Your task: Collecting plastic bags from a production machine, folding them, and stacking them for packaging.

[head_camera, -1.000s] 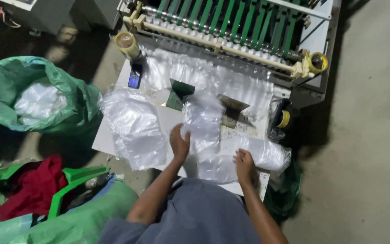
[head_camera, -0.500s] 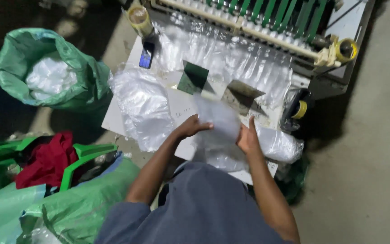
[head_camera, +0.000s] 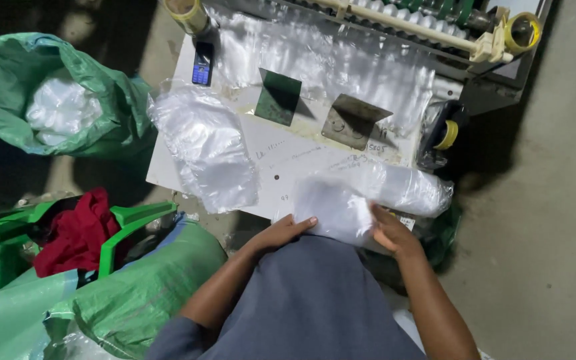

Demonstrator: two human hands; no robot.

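Both hands (head_camera: 341, 230) have drawn the bag stack (head_camera: 335, 207) to the table edge.

So the bundle of clear plastic bags (head_camera: 335, 207) is a soft, floppy stack of thin see-through film, kinda milky white where the layers pile up. It sits at the near edge of the white table, down at about 6 o'clock in the view, pulled right up against the person's lap. The stack lies flat-ish but a bit rumpled, with its near edge hanging slightly off the table. The left hand (head_camera: 281, 233) touches its 7 o'clock corner, and the right hand (head_camera: 395, 233) pinches its 4 o'clock corner, fingers on the film.
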